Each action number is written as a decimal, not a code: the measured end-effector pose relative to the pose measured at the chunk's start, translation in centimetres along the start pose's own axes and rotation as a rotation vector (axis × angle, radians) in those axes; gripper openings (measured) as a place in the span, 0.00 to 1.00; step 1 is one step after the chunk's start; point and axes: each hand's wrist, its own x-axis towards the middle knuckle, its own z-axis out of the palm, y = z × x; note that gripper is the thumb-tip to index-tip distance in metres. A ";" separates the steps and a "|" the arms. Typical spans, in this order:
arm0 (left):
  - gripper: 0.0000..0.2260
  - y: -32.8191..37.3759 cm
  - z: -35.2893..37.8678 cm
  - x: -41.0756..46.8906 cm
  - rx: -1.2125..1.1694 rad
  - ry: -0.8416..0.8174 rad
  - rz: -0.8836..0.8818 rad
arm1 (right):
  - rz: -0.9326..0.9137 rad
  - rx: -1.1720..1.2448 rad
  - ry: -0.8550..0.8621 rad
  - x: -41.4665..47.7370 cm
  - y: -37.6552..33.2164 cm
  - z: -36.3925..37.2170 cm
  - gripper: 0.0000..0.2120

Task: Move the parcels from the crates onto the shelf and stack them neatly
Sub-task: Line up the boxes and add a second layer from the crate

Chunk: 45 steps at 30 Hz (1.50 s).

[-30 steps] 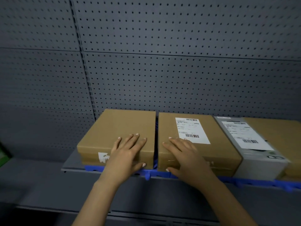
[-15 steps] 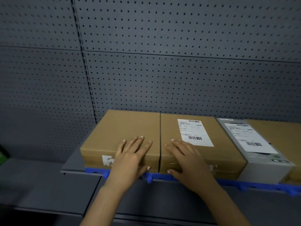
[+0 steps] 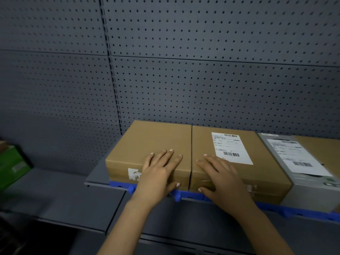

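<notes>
Gone is the gap between the plain box (image 3: 150, 142) under the flat left hand (image 3: 160, 172) and the labelled box (image 3: 201, 144) under the flat right hand (image 3: 220, 173); the row looks tidy.

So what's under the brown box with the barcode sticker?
A blue plastic base pokes out beneath the brown box, lying on the grey shelf. The box covers the rest, so how far back it goes is hidden.
</notes>
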 end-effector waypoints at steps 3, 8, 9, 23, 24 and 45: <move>0.36 -0.1 0.1 0.0 -0.009 -0.002 0.003 | 0.006 0.003 0.002 0.1 -0.1 0.0 0.39; 0.36 -0.1 0.1 0.0 0.003 -0.006 0.005 | -0.004 0.013 0.001 0.2 -0.2 -0.4 0.38; 0.36 -0.1 0.1 0.0 -0.001 -0.002 0.004 | -0.005 0.020 -0.005 0.1 -0.3 -0.5 0.38; 0.36 -0.3 0.6 0.0 -0.011 0.035 0.019 | 0.011 0.007 -0.024 -0.1 -0.1 -0.3 0.38; 0.36 -0.3 0.6 0.0 -0.010 0.038 0.021 | 0.013 0.003 -0.019 -0.2 -0.1 -0.2 0.38; 0.25 -0.6 -7.7 -18.8 0.179 0.261 -0.608 | -0.596 0.497 -0.015 2.4 -15.2 2.7 0.28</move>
